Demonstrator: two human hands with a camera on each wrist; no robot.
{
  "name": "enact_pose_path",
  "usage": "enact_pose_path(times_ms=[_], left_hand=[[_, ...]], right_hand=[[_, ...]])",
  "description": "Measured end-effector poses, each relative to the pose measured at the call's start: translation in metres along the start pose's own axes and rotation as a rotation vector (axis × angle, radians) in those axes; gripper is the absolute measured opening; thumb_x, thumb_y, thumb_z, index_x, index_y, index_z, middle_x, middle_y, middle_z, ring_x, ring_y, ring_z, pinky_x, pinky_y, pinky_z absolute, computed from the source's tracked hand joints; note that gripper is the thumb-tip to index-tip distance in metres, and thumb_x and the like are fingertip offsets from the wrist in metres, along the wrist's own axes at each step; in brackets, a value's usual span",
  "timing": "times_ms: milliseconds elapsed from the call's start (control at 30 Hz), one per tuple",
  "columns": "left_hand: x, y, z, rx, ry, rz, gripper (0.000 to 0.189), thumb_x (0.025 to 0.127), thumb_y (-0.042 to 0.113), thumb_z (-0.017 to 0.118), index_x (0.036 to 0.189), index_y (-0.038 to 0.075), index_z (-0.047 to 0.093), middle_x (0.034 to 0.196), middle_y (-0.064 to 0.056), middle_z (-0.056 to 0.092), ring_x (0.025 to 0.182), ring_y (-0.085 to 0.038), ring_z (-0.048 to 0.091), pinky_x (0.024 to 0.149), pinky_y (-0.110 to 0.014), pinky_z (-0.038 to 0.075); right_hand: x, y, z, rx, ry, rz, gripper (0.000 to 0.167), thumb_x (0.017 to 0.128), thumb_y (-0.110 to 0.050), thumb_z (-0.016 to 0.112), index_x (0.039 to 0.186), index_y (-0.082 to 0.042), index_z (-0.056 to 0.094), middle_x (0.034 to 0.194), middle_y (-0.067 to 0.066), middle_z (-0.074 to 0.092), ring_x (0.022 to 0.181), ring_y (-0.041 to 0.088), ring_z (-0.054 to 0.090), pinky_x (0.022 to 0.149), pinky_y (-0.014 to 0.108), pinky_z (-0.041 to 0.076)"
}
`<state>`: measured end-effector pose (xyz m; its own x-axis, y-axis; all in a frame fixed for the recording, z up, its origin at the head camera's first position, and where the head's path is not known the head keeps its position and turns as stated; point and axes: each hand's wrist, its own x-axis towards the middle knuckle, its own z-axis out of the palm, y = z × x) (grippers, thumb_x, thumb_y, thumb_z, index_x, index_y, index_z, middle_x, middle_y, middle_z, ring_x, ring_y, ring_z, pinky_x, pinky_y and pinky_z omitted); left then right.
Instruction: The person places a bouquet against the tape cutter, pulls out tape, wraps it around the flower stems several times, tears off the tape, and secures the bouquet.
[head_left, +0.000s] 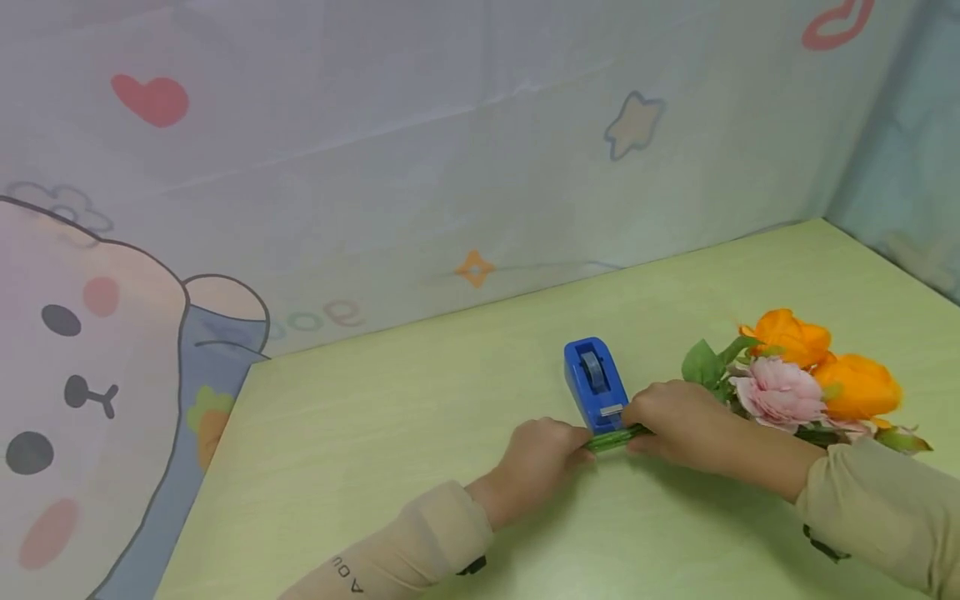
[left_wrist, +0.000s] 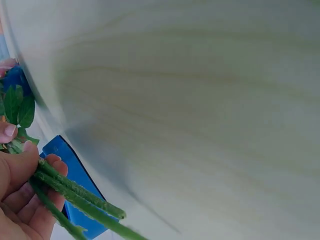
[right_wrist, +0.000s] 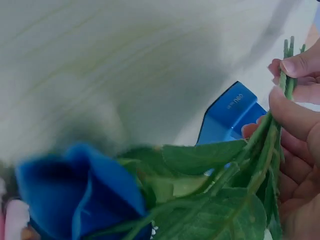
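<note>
A bunch of flowers with orange and pink blooms (head_left: 780,393) lies across toward the right, its green stems (head_left: 617,439) pointing left. My left hand (head_left: 542,462) pinches the stems near their cut ends, thumb on one side and fingers behind, as the left wrist view shows. Closer to the blooms, my right hand (head_left: 686,425) grips the same stems. A blue flower (right_wrist: 82,195) and broad green leaves (right_wrist: 210,215) show large in the right wrist view. Just beyond the stems stands a blue tape dispenser (head_left: 596,379) with a roll of clear tape, its cutter end close to my right fingers.
The pale green table (head_left: 390,400) spreads out on both sides of my arms. Behind it hangs a light cloth backdrop (head_left: 420,150) with printed shapes, and a cartoon bear (head_left: 112,400) at the left. Another cloth (head_left: 915,167) borders the right side.
</note>
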<state>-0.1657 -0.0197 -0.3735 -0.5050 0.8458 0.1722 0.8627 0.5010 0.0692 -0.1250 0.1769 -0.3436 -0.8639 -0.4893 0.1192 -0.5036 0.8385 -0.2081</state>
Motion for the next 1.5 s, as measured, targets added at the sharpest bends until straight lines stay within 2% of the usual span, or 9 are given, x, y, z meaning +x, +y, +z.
enact_pose_path(times_ms=[200, 433, 633, 767, 900, 1000, 1133, 1300, 1500], left_hand=[[0.002, -0.001, 0.006, -0.052, 0.002, -0.001, 0.016, 0.084, 0.024, 0.068, 0.074, 0.013, 0.062, 0.069, 0.006, 0.065, 0.059, -0.001, 0.054, 0.053, -0.013, 0.039], [0.006, -0.006, 0.005, -0.201, -0.053, -0.03, 0.013, 0.083, 0.022, 0.069, 0.077, 0.011, 0.065, 0.068, 0.006, 0.062, 0.055, 0.0, 0.042, 0.054, -0.01, 0.035], [0.008, -0.008, 0.004, -0.226, -0.095, -0.029, 0.012, 0.085, 0.021, 0.068, 0.085, 0.01, 0.069, 0.071, 0.006, 0.063, 0.057, 0.0, 0.043, 0.056, -0.011, 0.036], [0.01, -0.01, 0.003, -0.288, -0.145, -0.045, 0.012, 0.09, 0.019, 0.062, 0.088, 0.009, 0.068, 0.073, 0.007, 0.06, 0.062, -0.001, 0.044, 0.06, -0.012, 0.037], [0.013, -0.016, -0.002, -0.424, -0.256, -0.082, 0.021, 0.098, 0.018, 0.05, 0.085, 0.008, 0.063, 0.07, 0.007, 0.052, 0.064, -0.003, 0.043, 0.063, -0.014, 0.037], [0.017, -0.024, -0.006, -0.576, -0.379, -0.114, 0.029, 0.101, 0.018, 0.041, 0.081, 0.006, 0.058, 0.067, 0.005, 0.044, 0.062, -0.005, 0.04, 0.062, -0.017, 0.035], [0.02, -0.032, -0.01, -0.761, -0.504, -0.174, 0.033, 0.102, 0.019, 0.038, 0.085, 0.003, 0.061, 0.07, 0.002, 0.048, 0.062, -0.007, 0.04, 0.062, -0.019, 0.034], [0.02, -0.033, -0.012, -0.939, -0.577, -0.254, 0.034, 0.102, 0.017, 0.037, 0.098, -0.004, 0.064, 0.079, -0.001, 0.059, 0.066, -0.01, 0.043, 0.064, -0.02, 0.036], [0.018, -0.032, -0.014, -1.077, -0.617, -0.323, 0.034, 0.102, 0.015, 0.037, 0.11, -0.008, 0.06, 0.087, -0.009, 0.062, 0.076, -0.013, 0.054, 0.076, -0.021, 0.042]], right_hand=[[-0.003, 0.003, 0.007, -0.058, 0.09, -0.056, 0.03, 0.069, -0.017, 0.082, 0.06, -0.02, 0.053, 0.057, -0.014, 0.045, 0.051, 0.005, 0.038, 0.046, 0.024, 0.032], [-0.007, 0.004, 0.014, -0.106, 0.217, -0.112, 0.024, 0.067, -0.015, 0.083, 0.062, -0.018, 0.06, 0.058, -0.012, 0.055, 0.05, 0.005, 0.049, 0.045, 0.025, 0.04], [-0.009, 0.005, 0.016, -0.126, 0.262, -0.13, 0.023, 0.067, -0.016, 0.083, 0.063, -0.019, 0.06, 0.059, -0.011, 0.056, 0.051, 0.005, 0.051, 0.044, 0.025, 0.04], [-0.009, 0.006, 0.017, -0.129, 0.276, -0.137, 0.023, 0.067, -0.016, 0.083, 0.063, -0.018, 0.06, 0.06, -0.01, 0.057, 0.051, 0.007, 0.052, 0.044, 0.026, 0.041], [-0.01, 0.007, 0.017, -0.121, 0.295, -0.158, 0.024, 0.066, -0.015, 0.083, 0.063, -0.018, 0.059, 0.06, -0.01, 0.057, 0.051, 0.008, 0.053, 0.045, 0.027, 0.042], [-0.01, 0.008, 0.017, -0.117, 0.309, -0.176, 0.024, 0.067, -0.015, 0.082, 0.063, -0.017, 0.058, 0.06, -0.009, 0.057, 0.051, 0.009, 0.053, 0.045, 0.027, 0.042], [-0.01, 0.009, 0.02, -0.126, 0.332, -0.208, 0.024, 0.066, -0.015, 0.082, 0.064, -0.017, 0.059, 0.06, -0.009, 0.057, 0.051, 0.009, 0.053, 0.045, 0.026, 0.042], [-0.009, 0.012, 0.025, -0.162, 0.402, -0.275, 0.025, 0.064, -0.014, 0.084, 0.064, -0.016, 0.058, 0.059, -0.009, 0.055, 0.05, 0.009, 0.051, 0.044, 0.025, 0.041], [-0.01, 0.015, 0.029, -0.209, 0.491, -0.345, 0.027, 0.059, -0.014, 0.085, 0.065, -0.015, 0.058, 0.059, -0.007, 0.054, 0.05, 0.01, 0.051, 0.045, 0.025, 0.042]])
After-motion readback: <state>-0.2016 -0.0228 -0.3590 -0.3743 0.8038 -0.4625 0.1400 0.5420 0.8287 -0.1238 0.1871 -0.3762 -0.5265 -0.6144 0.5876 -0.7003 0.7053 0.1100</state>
